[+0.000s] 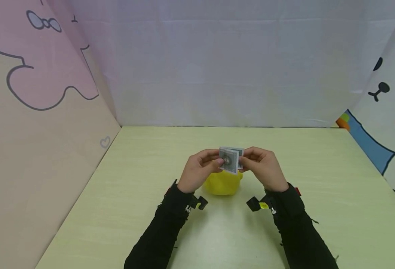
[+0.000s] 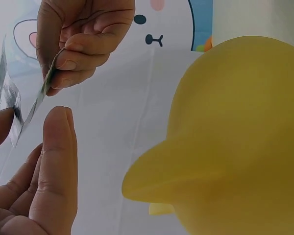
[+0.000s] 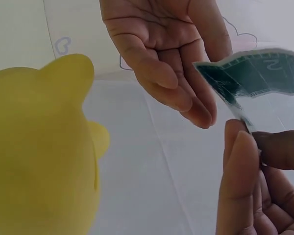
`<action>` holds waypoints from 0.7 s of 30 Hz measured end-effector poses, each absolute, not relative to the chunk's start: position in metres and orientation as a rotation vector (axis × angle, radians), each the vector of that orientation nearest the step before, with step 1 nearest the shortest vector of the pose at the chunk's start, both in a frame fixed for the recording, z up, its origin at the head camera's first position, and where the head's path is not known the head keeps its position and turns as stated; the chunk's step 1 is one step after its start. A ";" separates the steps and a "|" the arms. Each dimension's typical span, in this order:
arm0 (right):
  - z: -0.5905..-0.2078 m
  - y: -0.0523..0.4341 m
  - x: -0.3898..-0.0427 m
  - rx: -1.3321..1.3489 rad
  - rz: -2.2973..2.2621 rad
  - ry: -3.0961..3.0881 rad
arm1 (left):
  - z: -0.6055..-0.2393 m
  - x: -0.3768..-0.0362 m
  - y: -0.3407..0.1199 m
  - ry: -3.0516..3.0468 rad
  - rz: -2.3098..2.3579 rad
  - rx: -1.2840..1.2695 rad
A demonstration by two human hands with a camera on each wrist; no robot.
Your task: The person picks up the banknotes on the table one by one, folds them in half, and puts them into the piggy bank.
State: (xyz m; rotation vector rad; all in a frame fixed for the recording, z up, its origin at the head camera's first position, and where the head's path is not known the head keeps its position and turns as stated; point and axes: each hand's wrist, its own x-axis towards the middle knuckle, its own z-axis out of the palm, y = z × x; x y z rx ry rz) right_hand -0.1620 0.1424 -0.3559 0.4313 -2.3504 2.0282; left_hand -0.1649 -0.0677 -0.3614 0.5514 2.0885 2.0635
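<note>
Both hands hold a folded grey-green banknote (image 1: 231, 159) just above a yellow piggy bank (image 1: 223, 183) that stands mid-table. My left hand (image 1: 213, 160) has its thumb on the note's left front, and my right hand (image 1: 248, 158) pinches the right edge. The left wrist view has the piggy bank (image 2: 235, 137) filling the right side. There the bent banknote (image 2: 11, 98) runs between my left hand (image 2: 32, 127) and my right hand (image 2: 63, 63). Seen from the right wrist, my right hand (image 3: 250, 142) pinches the banknote (image 3: 257, 73) beside the piggy bank (image 3: 39, 147), with my left hand (image 3: 176, 73) beyond.
The pale green table (image 1: 318, 194) is walled in by a white sheet at the back, a pink cartoon panel (image 1: 32, 93) on the left and a white cartoon panel (image 1: 386, 123) on the right. Both forearms wear black sleeves with wrist cameras.
</note>
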 end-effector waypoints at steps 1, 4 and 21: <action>-0.356 0.142 -0.162 0.433 2.020 -2.354 | -0.361 -0.165 -0.067 2.089 2.065 0.560; -0.356 0.142 -0.162 0.433 2.007 -2.362 | -0.363 -0.165 -0.067 2.084 2.073 0.583; -0.358 0.137 -0.163 0.443 2.016 -2.371 | -0.365 -0.164 -0.065 2.043 2.077 0.611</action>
